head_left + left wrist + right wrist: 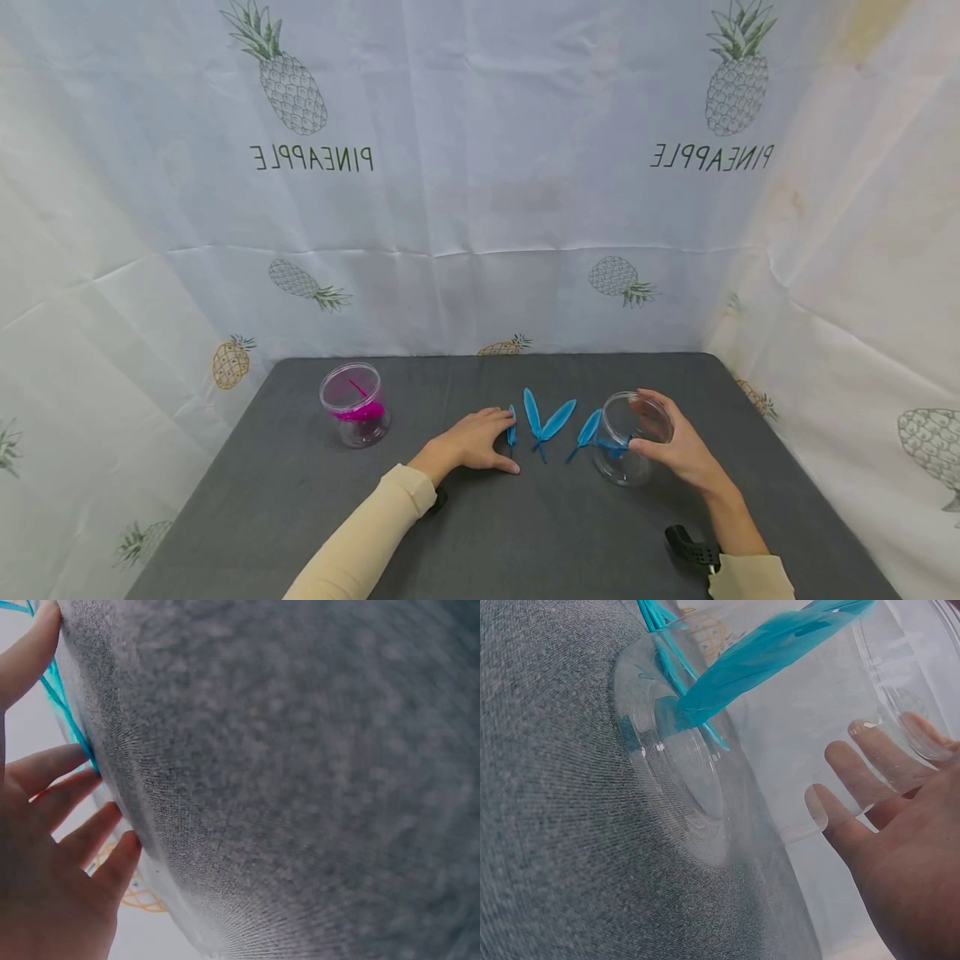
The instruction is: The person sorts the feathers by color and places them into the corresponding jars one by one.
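Observation:
My right hand (678, 446) grips a clear plastic jar (622, 475) by its side near the rim, thumb and fingers around it. The jar stands at the right of the table, tilting slightly in the right wrist view. Inside it leans a blue feather (757, 664). My left hand (476, 439) rests low over the table, fingers spread, with the fingertips right at another blue feather (512, 437). Between the hands lie more blue feathers: two crossing at their quills (557, 419) and one beside the jar (588, 429).
Another clear jar (363, 433) stands at the back left, with a magenta feather (363, 412) inside. The dark grey tabletop (480, 533) ends at a hanging pineapple-print cloth (465, 208), which also lines both sides.

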The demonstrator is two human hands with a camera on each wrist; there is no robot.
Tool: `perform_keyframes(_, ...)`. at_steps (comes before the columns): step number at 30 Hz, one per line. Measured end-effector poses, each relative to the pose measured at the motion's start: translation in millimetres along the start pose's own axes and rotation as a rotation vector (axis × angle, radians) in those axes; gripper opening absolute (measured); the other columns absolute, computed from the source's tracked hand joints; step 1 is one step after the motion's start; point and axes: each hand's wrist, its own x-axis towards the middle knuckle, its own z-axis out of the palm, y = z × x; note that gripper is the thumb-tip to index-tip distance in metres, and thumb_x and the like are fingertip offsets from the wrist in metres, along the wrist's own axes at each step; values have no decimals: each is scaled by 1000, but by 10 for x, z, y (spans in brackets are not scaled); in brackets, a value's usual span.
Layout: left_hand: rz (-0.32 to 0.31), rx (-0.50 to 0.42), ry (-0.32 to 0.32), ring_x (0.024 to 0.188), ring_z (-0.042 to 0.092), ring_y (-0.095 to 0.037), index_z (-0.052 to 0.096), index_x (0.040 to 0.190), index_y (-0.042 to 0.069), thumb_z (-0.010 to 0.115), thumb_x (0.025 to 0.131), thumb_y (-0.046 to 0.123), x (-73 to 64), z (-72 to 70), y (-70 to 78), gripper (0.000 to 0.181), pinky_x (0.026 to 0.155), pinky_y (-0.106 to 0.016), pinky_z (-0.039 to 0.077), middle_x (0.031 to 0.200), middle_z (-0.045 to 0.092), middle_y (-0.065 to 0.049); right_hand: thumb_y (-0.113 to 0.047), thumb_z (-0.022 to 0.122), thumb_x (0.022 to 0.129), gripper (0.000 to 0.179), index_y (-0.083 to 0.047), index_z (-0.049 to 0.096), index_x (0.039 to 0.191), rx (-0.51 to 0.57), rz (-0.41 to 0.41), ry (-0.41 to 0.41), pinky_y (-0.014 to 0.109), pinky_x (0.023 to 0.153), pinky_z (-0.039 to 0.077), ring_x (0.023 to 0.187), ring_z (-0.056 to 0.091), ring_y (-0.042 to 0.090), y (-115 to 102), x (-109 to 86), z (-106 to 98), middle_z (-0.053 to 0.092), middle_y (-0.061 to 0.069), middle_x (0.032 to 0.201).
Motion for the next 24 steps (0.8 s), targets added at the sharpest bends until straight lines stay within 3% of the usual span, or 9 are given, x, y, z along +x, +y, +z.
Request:
perform_keyframes(5, 0, -10, 10, 149, 34, -26, 49, 152, 14, 69, 89, 61, -9, -8, 7, 81, 119, -46, 32, 159, 41, -4, 11, 68, 89, 77, 7, 25, 153, 4, 0, 0, 11, 102, 42, 132, 44, -3, 12, -5, 2, 36, 35, 145)
perform_keyframes(14, 7, -171, 92, 134, 53, -26, 61, 140, 9, 68, 93, 57, 8, -22, -32, 69, 109, -44, 46, 143, 59, -8, 11, 67, 90, 77, 8, 23, 153, 16, 3, -5, 15, 100, 46, 131, 44, -5, -8, -9, 0, 37, 29, 145)
perform_keyframes(24, 37, -279, 198, 113, 64, -19, 74, 120, 13, 69, 94, 51, 5, -121, -22, 46, 94, -37, 54, 121, 69, -2, 10, 67, 91, 77, 7, 22, 154, 16, 14, -6, 15, 102, 45, 131, 44, -5, -16, 0, -3, 37, 30, 146)
